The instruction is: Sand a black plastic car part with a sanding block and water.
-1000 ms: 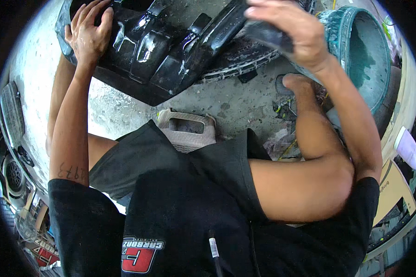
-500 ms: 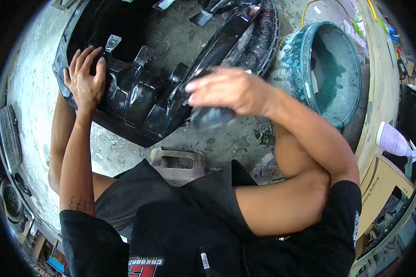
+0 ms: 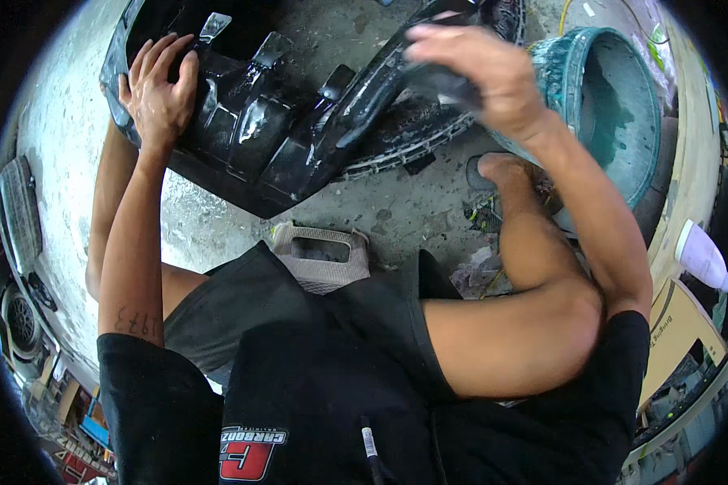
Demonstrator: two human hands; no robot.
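A glossy black molded panel (image 3: 299, 166) with ridges and raised blocks lies across the upper middle of the head view, wet-looking in places. My left hand (image 3: 158, 105) rests on its left end, fingers spread over the surface. My right hand (image 3: 493, 85), blurred by motion, grips a dark flat piece (image 3: 445, 85) just above the panel's right ridge; whether that piece touches the panel is unclear. Under the panel's right side shows a dark, ribbed curved rim (image 3: 412, 149).
A teal tub (image 3: 570, 73) stands at upper right beside a yellow cord. A pale mesh item (image 3: 323, 271) lies between my legs on the concrete floor (image 3: 404, 218). A white bottle (image 3: 700, 255) and cardboard (image 3: 675, 331) are at right; a tire (image 3: 20, 210) and wheel (image 3: 23, 323) at left.
My right hand dipped down and left across the panel half a second ago and is now higher and further right again. My left hand stays on the panel; the whole view has shifted.
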